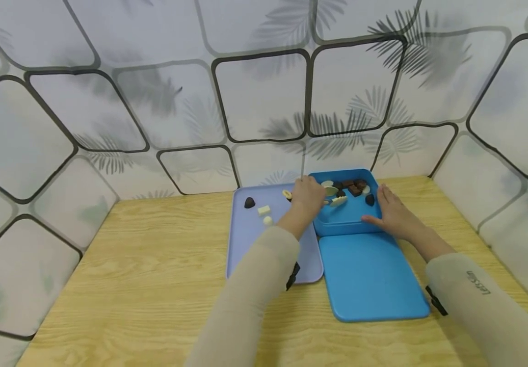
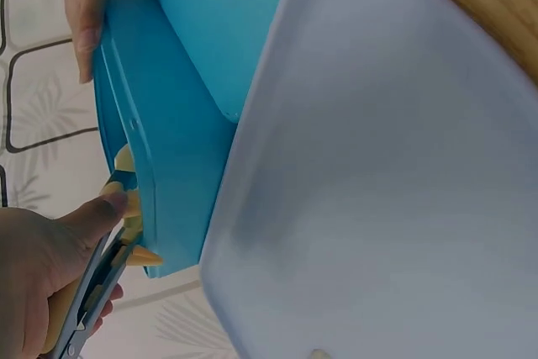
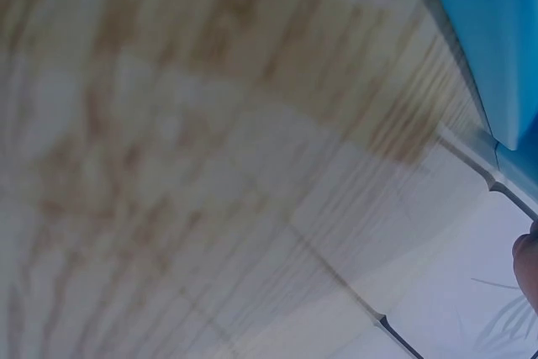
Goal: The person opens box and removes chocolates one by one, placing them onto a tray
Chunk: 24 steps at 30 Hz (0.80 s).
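My left hand (image 1: 309,196) grips a pair of tongs (image 2: 99,279) with pale, broad tips. The tips reach over the left wall of an open blue box (image 1: 342,227); whether they hold a piece I cannot tell. Inside that box lie several dark brown pieces like chocolates (image 1: 354,189) and some cream-white ones (image 1: 366,190), mostly toward the back. My right hand (image 1: 397,214), fingers straight, rests against the box's right side, its thumb over the near right rim. In the right wrist view only a bit of a finger (image 3: 527,268) shows beside the blue wall.
Left of the box lies a lilac tray (image 1: 245,250) bearing a dark dome-shaped piece (image 1: 249,202), a white block (image 1: 264,210) and a white round piece (image 1: 268,220). A flat blue lid (image 1: 374,275) lies in front of the box. Patterned fabric walls (image 1: 264,97) surround the wooden table (image 1: 154,275).
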Motion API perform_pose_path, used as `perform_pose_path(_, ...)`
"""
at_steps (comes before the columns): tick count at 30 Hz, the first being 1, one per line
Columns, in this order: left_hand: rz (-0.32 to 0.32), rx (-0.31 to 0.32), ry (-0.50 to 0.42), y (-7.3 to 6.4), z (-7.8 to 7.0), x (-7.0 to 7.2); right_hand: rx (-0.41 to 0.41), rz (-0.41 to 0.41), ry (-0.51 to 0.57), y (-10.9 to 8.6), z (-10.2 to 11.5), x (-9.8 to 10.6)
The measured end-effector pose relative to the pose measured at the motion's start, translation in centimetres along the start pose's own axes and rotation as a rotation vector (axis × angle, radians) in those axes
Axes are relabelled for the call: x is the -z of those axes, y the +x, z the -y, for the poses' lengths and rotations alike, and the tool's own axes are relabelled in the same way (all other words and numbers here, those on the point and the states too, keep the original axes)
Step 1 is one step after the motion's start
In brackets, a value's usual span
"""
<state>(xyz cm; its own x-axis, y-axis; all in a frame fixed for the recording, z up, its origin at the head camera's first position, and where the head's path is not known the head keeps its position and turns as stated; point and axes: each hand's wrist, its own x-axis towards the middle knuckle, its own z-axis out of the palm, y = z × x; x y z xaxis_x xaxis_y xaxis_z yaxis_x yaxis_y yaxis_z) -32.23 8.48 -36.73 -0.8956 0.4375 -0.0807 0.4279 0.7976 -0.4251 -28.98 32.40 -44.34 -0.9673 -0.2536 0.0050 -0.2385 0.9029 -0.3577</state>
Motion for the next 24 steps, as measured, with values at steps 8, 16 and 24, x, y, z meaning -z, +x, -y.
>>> perform_pose_path(8, -0.066, 0.016, -0.028, -0.4, 0.8, -0.6, 0.005, 0.002, -0.005, 0.1, 0.1, 0.2)
perform_pose_path(16, -0.149, -0.005, -0.018, -1.3, 1.7, 0.2, 0.006, -0.004, -0.022, 0.3, 0.0, 0.3)
perform_pose_path(24, -0.250, -0.032, 0.014, -3.2, 2.9, 0.2, -0.002, 0.003, -0.017, 0.1, 0.1, 0.2)
